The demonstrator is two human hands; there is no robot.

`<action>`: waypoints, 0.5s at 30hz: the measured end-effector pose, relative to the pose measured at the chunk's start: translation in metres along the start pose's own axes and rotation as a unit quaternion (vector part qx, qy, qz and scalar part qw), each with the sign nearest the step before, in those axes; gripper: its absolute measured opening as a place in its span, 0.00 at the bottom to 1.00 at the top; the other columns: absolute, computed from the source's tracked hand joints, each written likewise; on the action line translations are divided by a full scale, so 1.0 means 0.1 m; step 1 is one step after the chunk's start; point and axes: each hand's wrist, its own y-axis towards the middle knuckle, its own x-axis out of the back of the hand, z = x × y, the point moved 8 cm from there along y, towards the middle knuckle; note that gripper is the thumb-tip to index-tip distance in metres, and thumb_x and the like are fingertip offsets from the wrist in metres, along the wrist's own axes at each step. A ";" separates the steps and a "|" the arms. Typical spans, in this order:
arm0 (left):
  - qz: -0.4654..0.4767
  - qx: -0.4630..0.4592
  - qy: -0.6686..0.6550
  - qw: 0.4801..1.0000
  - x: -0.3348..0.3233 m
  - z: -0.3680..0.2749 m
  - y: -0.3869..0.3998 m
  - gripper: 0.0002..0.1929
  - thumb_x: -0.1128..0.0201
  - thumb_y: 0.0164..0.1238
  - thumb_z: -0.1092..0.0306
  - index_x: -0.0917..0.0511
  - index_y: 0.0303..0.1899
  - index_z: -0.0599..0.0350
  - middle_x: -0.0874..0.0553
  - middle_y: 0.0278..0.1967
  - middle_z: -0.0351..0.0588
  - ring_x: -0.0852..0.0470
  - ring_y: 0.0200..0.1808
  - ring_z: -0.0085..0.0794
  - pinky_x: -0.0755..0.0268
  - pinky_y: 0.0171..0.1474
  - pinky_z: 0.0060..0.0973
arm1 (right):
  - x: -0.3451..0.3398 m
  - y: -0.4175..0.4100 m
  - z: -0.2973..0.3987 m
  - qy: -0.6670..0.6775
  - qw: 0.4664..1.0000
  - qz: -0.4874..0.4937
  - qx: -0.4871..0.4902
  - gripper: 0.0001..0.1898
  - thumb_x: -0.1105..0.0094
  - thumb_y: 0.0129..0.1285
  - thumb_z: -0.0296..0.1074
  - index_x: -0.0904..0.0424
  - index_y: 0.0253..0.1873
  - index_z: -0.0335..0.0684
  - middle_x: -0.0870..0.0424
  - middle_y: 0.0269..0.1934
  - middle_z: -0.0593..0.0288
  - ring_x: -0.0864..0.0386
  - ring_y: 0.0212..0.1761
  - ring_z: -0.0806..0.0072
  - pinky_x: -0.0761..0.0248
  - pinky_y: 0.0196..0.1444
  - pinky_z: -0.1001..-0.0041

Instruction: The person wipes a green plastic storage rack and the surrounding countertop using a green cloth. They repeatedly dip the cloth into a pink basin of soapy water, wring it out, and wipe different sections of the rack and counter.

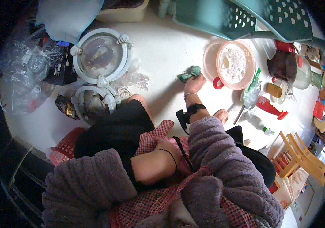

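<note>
My right hand (195, 83) reaches down to the white floor (162, 51), its fingers closed around a crumpled green cloth (190, 74). Right of it stands a pink plastic basin (236, 64) of foamy water, overlapping another pale pink basin (210, 61). A red ring (218, 83) lies between my hand and the basin. My left hand (166, 145) is at my lap against a red-and-black checked apron (162, 129); its fingers are mostly hidden, so whether it grips the fabric is unclear.
Two round grey caster stands (102, 55) (94, 102) sit at left, beside plastic bags (27, 74). A red basket (68, 144) is near my leg. Rightward lie a pan (249, 98), a spray bottle (256, 121) and a large glass jar (296, 69). Green plastic racks (216, 20) overhang the top.
</note>
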 end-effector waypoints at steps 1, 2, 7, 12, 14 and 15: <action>0.009 -0.018 0.003 1.000 0.05 0.01 -0.03 0.40 0.45 0.50 0.30 0.35 0.63 0.41 0.33 0.65 0.37 0.35 0.64 0.43 0.43 0.57 0.63 | -0.10 0.04 -0.04 -0.047 0.999 -0.017 0.014 0.16 0.53 0.50 0.20 0.23 0.45 0.34 0.22 0.41 0.46 0.26 0.47 0.57 0.33 0.53 0.65; 0.018 -0.037 0.007 0.999 0.11 0.02 -0.07 0.41 0.46 0.50 0.29 0.35 0.63 0.42 0.34 0.65 0.38 0.34 0.64 0.44 0.44 0.56 0.64 | -0.22 0.14 -0.11 -0.034 0.998 0.030 0.037 0.18 0.52 0.50 0.20 0.24 0.48 0.35 0.24 0.42 0.46 0.28 0.49 0.56 0.34 0.54 0.65; 0.021 -0.054 -0.016 0.998 0.26 0.07 -0.31 0.41 0.44 0.49 0.30 0.34 0.63 0.44 0.33 0.64 0.38 0.34 0.64 0.45 0.46 0.55 0.69 | -0.37 0.45 0.10 0.028 0.965 0.164 0.201 0.19 0.51 0.50 0.17 0.26 0.50 0.31 0.23 0.41 0.48 0.23 0.43 0.63 0.31 0.49 0.69; -0.062 -0.034 0.044 0.997 0.42 0.14 -0.51 0.21 0.50 0.63 0.51 0.22 0.51 0.52 0.21 0.53 0.50 0.24 0.53 0.46 0.44 0.51 0.70 | -0.23 0.99 0.26 -0.081 0.975 0.093 0.184 0.22 0.48 0.52 0.23 0.29 0.55 0.37 0.26 0.48 0.46 0.28 0.51 0.50 0.35 0.55 0.61; -0.104 -0.018 0.046 0.993 0.45 0.15 -0.52 0.21 0.50 0.63 0.50 0.22 0.51 0.52 0.21 0.52 0.49 0.24 0.54 0.45 0.46 0.52 0.71 | -0.34 1.12 0.34 -0.116 0.967 0.061 0.216 0.24 0.46 0.51 0.24 0.32 0.58 0.37 0.28 0.51 0.45 0.32 0.55 0.50 0.39 0.58 0.60; -0.067 -0.003 0.016 0.998 0.41 0.16 -0.58 0.26 0.45 0.58 0.46 0.26 0.55 0.50 0.24 0.56 0.46 0.27 0.56 0.45 0.47 0.54 0.70 | -0.53 1.04 0.45 -0.095 0.967 0.075 0.226 0.24 0.47 0.52 0.23 0.32 0.57 0.36 0.28 0.51 0.45 0.32 0.55 0.51 0.38 0.58 0.60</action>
